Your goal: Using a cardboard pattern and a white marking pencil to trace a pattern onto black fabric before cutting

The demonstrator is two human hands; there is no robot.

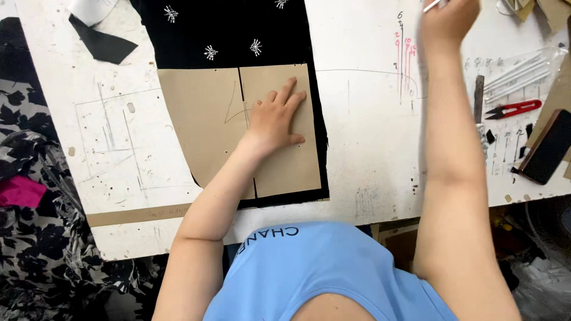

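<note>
My left hand (275, 116) lies flat, fingers spread, on a tan paper pattern piece (202, 119). The pattern rests on black fabric (232, 30) decorated with small white beaded motifs. My right hand (447, 18) is raised at the top edge of the view, fingers closed around a thin white stick-like object (432, 5), most of which is cut off by the frame. The right forearm stretches across the white table (369, 137).
Red thread snips (516, 109) lie at the right beside a clear bag of white sticks (516, 72) and a dark flat case (550, 147). A black fabric scrap (101, 43) sits top left. Floral cloth (30, 238) hangs off the table's left side.
</note>
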